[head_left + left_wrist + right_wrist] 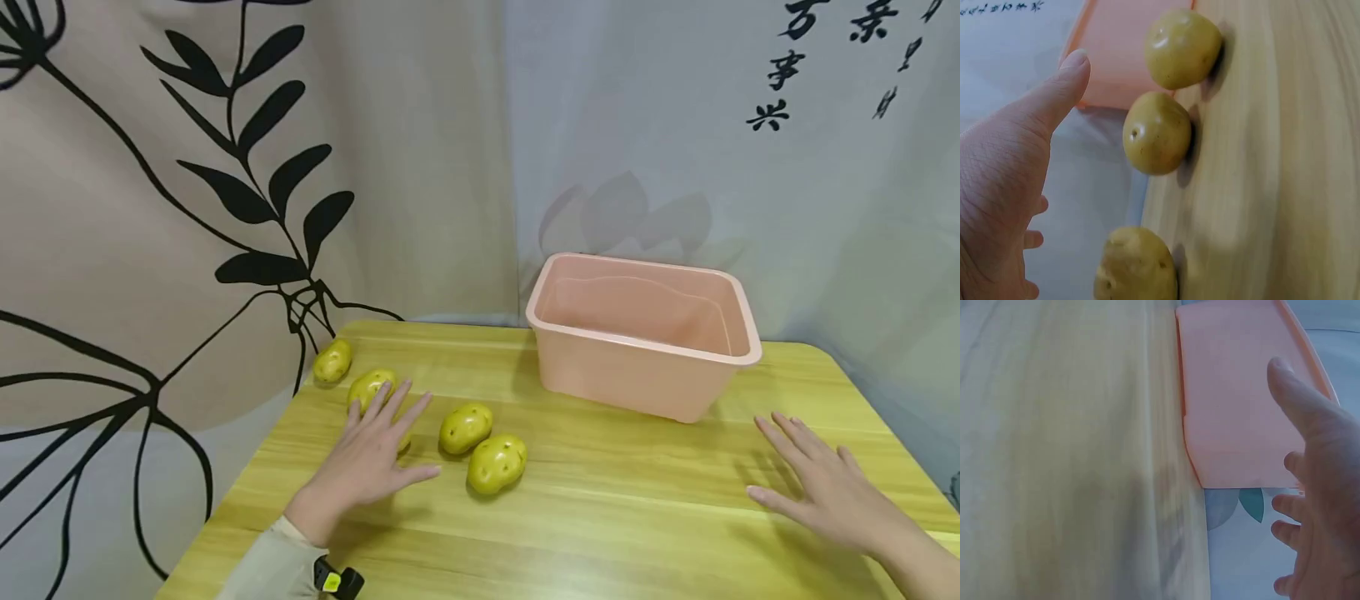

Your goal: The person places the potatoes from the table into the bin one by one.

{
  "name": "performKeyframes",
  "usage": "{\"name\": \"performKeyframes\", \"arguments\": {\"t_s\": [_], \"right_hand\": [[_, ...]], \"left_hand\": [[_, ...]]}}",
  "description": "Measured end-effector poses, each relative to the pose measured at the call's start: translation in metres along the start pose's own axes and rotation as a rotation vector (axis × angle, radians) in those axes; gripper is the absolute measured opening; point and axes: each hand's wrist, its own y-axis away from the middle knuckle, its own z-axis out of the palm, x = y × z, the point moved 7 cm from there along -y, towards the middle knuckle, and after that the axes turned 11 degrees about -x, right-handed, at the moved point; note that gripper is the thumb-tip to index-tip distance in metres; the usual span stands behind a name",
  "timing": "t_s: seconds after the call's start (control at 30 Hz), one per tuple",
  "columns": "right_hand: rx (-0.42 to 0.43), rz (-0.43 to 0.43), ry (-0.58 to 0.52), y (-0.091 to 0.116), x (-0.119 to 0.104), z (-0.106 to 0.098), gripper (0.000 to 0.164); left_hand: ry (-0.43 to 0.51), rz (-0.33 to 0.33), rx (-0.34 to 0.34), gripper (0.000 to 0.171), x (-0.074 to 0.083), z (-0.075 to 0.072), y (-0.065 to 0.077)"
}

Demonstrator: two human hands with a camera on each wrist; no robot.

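Observation:
Several yellow potatoes lie on the left part of the wooden table. My left hand point(367, 462), fingers spread, hovers over them and holds nothing. It partly hides one potato point(371, 387) and most of another beneath it. Just right of the thumb are two potatoes, one point(466, 427) close behind the nearer one point(497, 463); a further potato point(332, 361) sits by the far left corner. In the left wrist view, the thumb points toward a potato point(1157, 133) without touching it. On the right, my right hand point(821, 479) is held above the table, its fingers extended and nothing in them.
A pink rectangular plastic bin point(615, 367) stands at the back of the table point(600, 533), right of the potatoes, its top uncovered. Behind the table hangs a pale curtain point(427, 167) with black plant prints and characters.

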Motion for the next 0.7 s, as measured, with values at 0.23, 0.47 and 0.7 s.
{"name": "performKeyframes", "arguments": {"t_s": [0.23, 0.47, 0.7], "right_hand": [[-0.016, -0.004, -0.047, -0.008, 0.001, -0.013, 0.091], [-0.003, 0.005, -0.046, -0.021, 0.006, -0.032, 0.091], [0.001, -0.009, -0.002, -0.034, 0.000, -0.053, 0.092]], "left_hand": [[0.029, 0.028, -0.016, 0.096, 0.015, -0.008, -0.017], [0.023, 0.062, -0.004, 0.096, 0.032, -0.020, -0.037], [-0.006, 0.093, 0.002, 0.095, 0.046, -0.030, -0.055]]}}
